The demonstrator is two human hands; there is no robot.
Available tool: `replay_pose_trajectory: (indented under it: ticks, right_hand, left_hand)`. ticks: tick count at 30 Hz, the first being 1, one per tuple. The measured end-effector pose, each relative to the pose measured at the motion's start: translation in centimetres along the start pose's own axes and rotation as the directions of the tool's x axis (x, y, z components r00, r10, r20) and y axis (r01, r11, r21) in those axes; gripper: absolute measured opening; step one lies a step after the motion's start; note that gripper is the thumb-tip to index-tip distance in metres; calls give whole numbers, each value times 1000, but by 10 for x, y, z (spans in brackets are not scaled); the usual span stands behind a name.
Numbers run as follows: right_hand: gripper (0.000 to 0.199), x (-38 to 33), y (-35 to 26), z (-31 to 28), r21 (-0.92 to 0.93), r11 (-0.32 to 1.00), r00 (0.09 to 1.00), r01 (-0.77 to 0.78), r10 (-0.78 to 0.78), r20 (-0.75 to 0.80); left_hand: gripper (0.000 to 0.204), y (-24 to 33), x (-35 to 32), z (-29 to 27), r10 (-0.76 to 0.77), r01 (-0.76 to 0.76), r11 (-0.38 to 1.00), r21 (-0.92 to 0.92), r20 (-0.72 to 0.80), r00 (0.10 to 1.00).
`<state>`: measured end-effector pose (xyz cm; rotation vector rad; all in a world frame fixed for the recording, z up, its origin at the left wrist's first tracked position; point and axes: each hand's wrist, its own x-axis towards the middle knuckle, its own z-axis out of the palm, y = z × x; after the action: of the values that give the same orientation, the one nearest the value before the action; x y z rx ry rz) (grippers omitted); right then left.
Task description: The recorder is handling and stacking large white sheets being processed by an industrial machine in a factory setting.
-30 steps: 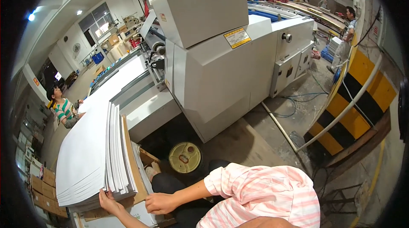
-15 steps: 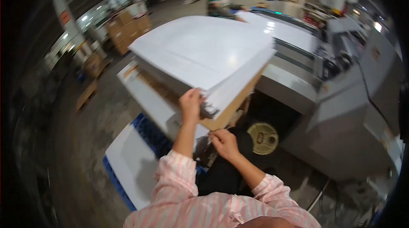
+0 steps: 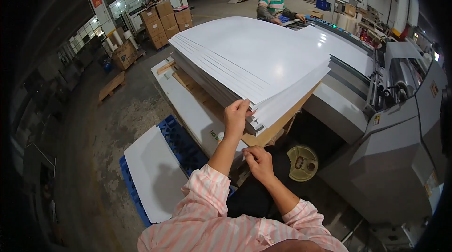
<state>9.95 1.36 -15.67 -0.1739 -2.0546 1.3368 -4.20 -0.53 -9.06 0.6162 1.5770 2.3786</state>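
A tall stack of large glossy white sheets (image 3: 263,54) rises in front of me, its near edges fanned out in thin steps. My left hand (image 3: 237,114) pinches the near corner of the upper sheets between thumb and fingers. Lower and to the right, my right hand (image 3: 259,161) is closed, its fingertips beside the corner of a white panel below the stack; what they grip, if anything, is hidden. Under the sheets a brown board (image 3: 278,127) sticks out along the right side.
Left of me, white sheets (image 3: 155,176) lie on a blue plastic pallet (image 3: 172,139). A grey machine (image 3: 391,153) stands at the right, with a round yellowish lid (image 3: 302,163) on the floor beside it. Beyond the stack, another person (image 3: 273,2) stands at the machine's far side.
The view has swung, so the scene sits farther right. The stack's left edge now shows separate fanned layers. Both hands keep about the same places by the stack.
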Motion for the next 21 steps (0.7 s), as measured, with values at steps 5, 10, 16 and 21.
replay_pose_trajectory:
  ticks: [5, 10, 16, 21]
  right_hand:
    - [14, 14, 2, -13, 424, 894, 949, -142, 245, -199]
    - [8, 101, -19, -54, -62, 983, 902, 174, -184, -390]
    - [21, 187, -6, -81, -519, 794, 923, 316, -384, -26]
    - [47, 201, 5, -78, -698, 693, 976, 180, -34, 217]
  left_hand:
    - [25, 0, 2, 1, 17, -16, 1000, 3, -4, 1000]
    - [26, -1, 1, -7, 38, -38, 999, 40, -12, 999]
    - [28, -2, 0, 1, 21, -21, 999, 35, 9, 1000]
    - [28, -1, -1, -2, 20, -19, 999, 49, -6, 1000]
